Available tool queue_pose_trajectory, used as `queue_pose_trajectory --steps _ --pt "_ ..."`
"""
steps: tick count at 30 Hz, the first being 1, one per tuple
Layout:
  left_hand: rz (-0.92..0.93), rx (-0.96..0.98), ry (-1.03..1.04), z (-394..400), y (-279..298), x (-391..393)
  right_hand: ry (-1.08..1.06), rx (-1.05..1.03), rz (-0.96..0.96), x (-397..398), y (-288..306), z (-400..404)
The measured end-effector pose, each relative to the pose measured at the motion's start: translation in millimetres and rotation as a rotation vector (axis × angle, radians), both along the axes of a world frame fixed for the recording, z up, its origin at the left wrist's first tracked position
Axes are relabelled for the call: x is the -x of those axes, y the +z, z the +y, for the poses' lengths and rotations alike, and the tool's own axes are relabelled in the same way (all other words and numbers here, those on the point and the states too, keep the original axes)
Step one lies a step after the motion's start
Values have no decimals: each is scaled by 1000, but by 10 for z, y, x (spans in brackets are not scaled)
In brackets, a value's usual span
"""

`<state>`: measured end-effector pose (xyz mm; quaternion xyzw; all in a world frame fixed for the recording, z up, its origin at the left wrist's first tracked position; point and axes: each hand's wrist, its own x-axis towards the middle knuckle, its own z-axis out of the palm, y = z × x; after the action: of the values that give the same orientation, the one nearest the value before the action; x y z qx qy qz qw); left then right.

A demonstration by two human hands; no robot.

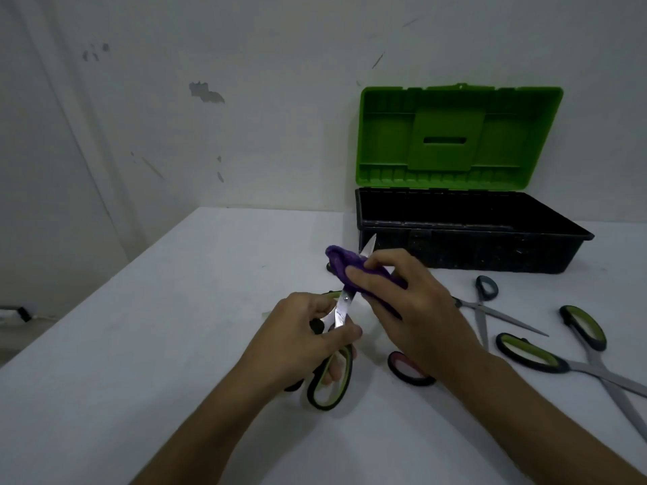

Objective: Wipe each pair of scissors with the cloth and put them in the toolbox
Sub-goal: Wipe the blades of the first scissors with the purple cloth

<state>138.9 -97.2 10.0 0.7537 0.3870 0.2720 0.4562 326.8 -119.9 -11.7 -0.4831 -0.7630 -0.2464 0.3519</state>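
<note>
One pair of scissors is up off the table — the left hand grips it closed around the green-and-black handles, blades pointing away toward the toolbox. The right hand pinches the purple cloth around the blades, only the tip showing. Other pairs lie to the right, near the open, seemingly empty box. The risk is a cut — likely if the cloth slips along the edge and bares the fingers, or if the handles spread.
</note>
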Motion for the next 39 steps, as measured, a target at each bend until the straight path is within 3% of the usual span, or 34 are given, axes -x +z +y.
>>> queue_pose_trajectory --steps 7,13,16,22,29,34,39 --pt "46 67 -66 -25 9 -20 -165 -56 136 -379 147 51" --pt "59 69 24 -41 41 -36 14 -21 18 -111 -3 -46" --pt "-11 9 33 -59 53 20 -2 -57 60 -135 82 3" --pt "57 154 -190 -70 54 -6 -127 -146 155 -292 192 -50" --pt "-254 235 -31 47 53 87 -26 -181 114 -112 183 -96" --pt "-290 303 -84 -1 27 24 102 -108 47 -61 131 -84" --pt "-288 331 -3 -3 37 16 113 -35 -78 -69 32 -33"
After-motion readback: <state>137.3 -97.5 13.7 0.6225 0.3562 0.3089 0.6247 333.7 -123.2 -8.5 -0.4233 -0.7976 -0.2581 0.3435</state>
